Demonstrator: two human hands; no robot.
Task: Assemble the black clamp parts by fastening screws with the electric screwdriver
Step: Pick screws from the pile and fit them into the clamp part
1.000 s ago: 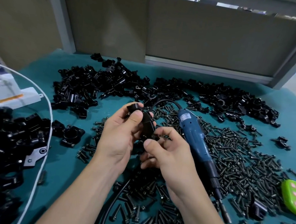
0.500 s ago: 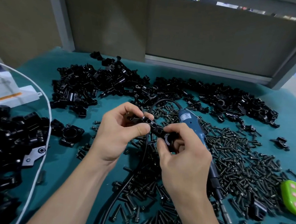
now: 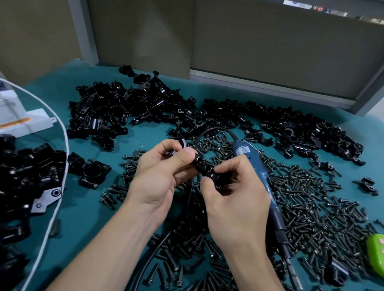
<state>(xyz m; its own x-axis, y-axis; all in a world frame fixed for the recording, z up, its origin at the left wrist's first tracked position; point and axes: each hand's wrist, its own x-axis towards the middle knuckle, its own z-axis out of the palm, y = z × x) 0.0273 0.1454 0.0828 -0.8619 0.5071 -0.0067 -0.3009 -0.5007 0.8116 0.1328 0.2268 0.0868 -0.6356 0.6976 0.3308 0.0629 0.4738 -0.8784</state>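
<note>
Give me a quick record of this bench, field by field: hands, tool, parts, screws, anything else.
left hand: grips one end of the clamp
right hand: pinches the clamp's other end
clamp: held above the table, between both hands
screwdriver: blue, lying on the screws behind the right hand, not held
screws: loose, spread over the near and right side
parts: black heaps at the far edge and left
other: green timer at right; white cable at left
</note>
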